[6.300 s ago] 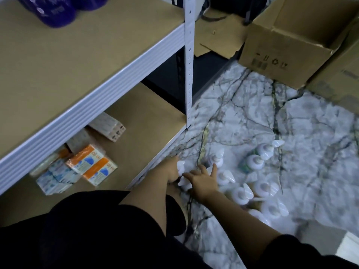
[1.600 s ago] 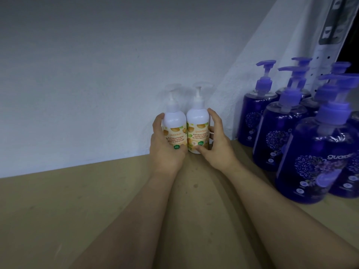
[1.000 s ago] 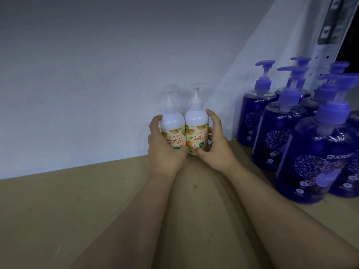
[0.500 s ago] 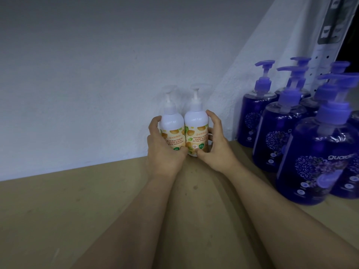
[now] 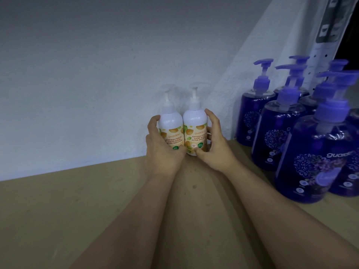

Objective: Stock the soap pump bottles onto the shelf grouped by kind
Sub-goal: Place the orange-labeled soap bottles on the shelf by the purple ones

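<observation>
Two white pump bottles with orange fruit labels stand side by side at the back of the brown shelf board [image 5: 77, 206], against the white wall. My left hand [image 5: 161, 152] grips the left white bottle [image 5: 172, 126] from its left side. My right hand [image 5: 215, 150] grips the right white bottle [image 5: 194, 125] from its right side, thumb on the label. Both bottles are upright and touch each other. Several purple pump bottles [image 5: 275, 133] stand grouped to the right.
The white wall [image 5: 97, 74] closes the back of the shelf. A perforated metal shelf upright [image 5: 318, 55] rises behind the purple bottles at the far right. Bare shelf board stretches to the left of the white bottles.
Over the last second the hands and the two white bottles have stayed almost still at the back of the shelf. Earlier, both hands were picking bottles up from the marble floor.
</observation>
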